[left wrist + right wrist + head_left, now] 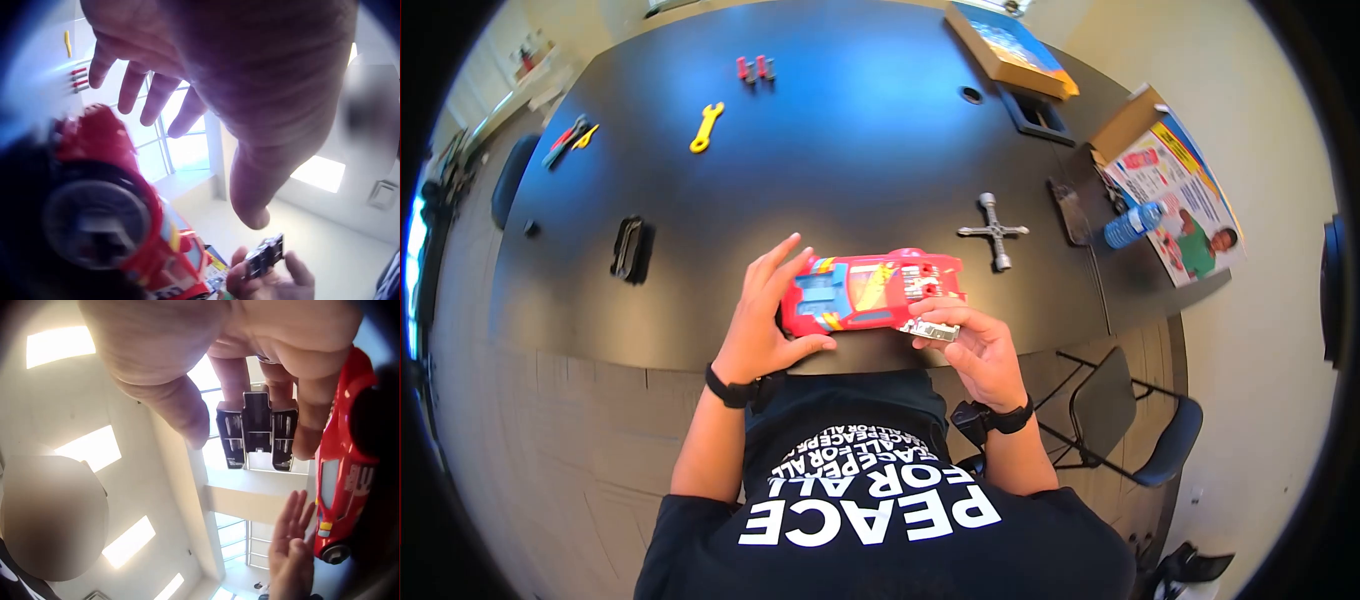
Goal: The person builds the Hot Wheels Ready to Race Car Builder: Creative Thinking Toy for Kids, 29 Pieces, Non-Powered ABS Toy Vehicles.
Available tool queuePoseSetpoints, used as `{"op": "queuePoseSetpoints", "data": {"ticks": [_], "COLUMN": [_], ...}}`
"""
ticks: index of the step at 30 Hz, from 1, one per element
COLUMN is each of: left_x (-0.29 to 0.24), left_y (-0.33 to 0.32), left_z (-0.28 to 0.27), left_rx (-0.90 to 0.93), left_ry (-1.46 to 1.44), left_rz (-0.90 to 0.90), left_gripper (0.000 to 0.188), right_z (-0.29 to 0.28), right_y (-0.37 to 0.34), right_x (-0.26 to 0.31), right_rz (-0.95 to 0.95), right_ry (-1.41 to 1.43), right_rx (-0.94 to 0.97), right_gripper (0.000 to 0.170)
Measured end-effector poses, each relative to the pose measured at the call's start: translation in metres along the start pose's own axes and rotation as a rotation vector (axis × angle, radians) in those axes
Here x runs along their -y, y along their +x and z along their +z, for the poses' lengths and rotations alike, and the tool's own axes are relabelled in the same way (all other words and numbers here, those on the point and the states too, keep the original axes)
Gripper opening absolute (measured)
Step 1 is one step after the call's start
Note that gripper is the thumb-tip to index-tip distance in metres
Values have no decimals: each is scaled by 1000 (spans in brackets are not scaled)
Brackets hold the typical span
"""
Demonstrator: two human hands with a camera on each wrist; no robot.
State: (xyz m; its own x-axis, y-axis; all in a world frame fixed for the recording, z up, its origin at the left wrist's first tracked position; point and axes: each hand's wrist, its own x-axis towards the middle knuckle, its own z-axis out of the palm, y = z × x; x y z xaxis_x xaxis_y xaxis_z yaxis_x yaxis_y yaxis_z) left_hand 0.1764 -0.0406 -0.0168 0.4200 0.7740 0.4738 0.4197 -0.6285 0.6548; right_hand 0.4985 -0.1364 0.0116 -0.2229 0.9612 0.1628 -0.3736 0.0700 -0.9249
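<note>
A red toy car [862, 292] with blue windows and yellow flame marks lies crosswise near the table's front edge. My left hand [762, 315] is around its left end, fingers extended and thumb spread along the near side. In the left wrist view those fingers stand straight above a car wheel [97, 225]. My right hand [982, 352] holds a chrome toy engine piece [930, 329] at the car's near right corner. The right wrist view shows the piece's hollow dark underside [257, 425], with fingers behind it and the thumb apart.
A grey cross-shaped lug wrench [994, 232] lies right of the car, beyond it a phone [1068, 210], water bottle [1135, 225] and printed box [1180, 200]. Farther back are a yellow wrench [707, 127] and several red-and-grey screws [755, 69]. A black object [630, 248] lies left.
</note>
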Motion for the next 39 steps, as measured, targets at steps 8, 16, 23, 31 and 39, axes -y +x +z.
{"op": "queuePoseSetpoints", "data": {"ticks": [8,16,23,31,39], "left_x": [21,28,26,26,25], "left_y": [-13,-15,-13,-14,-14], "left_z": [6,5,3,4,3], "left_rx": [63,44,67,46,40], "left_ry": [-153,-177,-171,-192,-186], "left_rz": [-120,-91,-96,-110,-119], "left_gripper": [117,114,116,114,113], "right_z": [51,54,51,50,49], "right_y": [83,102,89,87,90], "right_x": [2,-18,-30,-38,-42], "right_rz": [-288,-293,-410,-419,-447], "right_ry": [-915,-1153,-1121,-1144,-1240], "right_rx": [213,321,95,113,172], "right_gripper": [63,60,37,28,26]}}
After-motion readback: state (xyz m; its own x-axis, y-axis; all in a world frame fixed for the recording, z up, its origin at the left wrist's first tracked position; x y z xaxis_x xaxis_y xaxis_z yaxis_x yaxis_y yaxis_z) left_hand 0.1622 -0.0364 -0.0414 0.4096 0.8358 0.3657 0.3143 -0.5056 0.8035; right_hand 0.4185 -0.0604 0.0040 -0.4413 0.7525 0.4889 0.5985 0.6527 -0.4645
